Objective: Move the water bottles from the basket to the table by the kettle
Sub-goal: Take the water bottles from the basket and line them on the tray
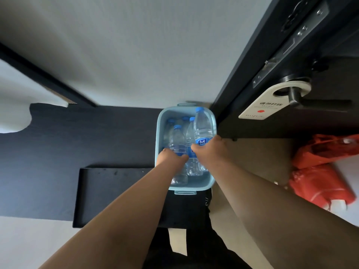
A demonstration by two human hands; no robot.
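A light blue plastic basket (162, 117) stands on the floor against the wall and holds several clear water bottles with blue caps. My right hand (208, 147) grips one water bottle (203, 125) around its blue label, and this bottle rises above the basket's rim. My left hand (171, 157) reaches into the basket and its fingers curl round a second bottle (177, 139) that still stands inside. More bottles (170, 126) stand behind these two. Neither the kettle nor the table is in view.
A black tray (108, 191) lies on the floor left of the basket. A dark door (291, 61) with a lever handle and a white hanging door tag (272, 103) is on the right. A red plastic bag (320, 171) lies at right.
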